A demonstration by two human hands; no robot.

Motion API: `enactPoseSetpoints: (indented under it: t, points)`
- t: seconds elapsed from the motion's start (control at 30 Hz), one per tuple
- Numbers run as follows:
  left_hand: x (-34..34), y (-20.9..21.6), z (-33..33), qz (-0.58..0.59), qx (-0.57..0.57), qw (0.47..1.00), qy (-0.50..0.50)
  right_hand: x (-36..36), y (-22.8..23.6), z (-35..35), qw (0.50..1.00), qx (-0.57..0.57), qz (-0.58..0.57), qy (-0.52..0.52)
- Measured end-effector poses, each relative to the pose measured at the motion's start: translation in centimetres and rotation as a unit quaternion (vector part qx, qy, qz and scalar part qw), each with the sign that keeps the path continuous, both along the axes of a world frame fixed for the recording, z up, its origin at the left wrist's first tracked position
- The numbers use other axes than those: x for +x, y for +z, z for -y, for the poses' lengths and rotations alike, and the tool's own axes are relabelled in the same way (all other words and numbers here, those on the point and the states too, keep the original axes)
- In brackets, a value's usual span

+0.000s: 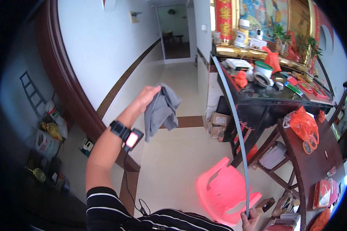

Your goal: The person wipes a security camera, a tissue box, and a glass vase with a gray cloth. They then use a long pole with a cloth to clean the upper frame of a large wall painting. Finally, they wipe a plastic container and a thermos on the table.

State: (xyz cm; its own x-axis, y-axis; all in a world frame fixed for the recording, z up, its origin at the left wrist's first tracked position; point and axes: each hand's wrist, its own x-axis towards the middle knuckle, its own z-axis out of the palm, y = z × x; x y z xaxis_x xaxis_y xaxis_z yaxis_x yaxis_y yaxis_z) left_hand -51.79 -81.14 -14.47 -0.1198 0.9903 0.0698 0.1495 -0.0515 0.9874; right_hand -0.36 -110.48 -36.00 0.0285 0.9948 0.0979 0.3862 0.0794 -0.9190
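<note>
While my left hand (146, 97) pinches the grey cloth (162, 109) and my right hand (251, 221) clasps the pole (241, 140) in curled fingers, I judge a swing could topple the tub (263, 70).

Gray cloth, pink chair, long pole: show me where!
Gray cloth (161, 111), head view: middle of its hanging folds.
Pink chair (226, 189), head view: near its middle.
Long pole (239, 133), head view: halfway along its length.

white wall (100, 38), pale tiled floor (169, 158), dark wooden table (310, 169)
</note>
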Motion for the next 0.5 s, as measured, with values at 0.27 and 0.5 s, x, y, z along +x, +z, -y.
enactPoseSetpoints:
  t: [0.27,0.5]
  points:
    - [-9.4,5.6,-2.0,-0.222,0.085,0.971,0.004,-7.7,-2.3,3.4,0.999,0.035,0.013,0.017]
    - [-9.6,8.9,-3.1,-0.506,0.183,0.839,0.078,-12.1,-2.9,0.7,0.997,-0.022,-0.057,0.045]
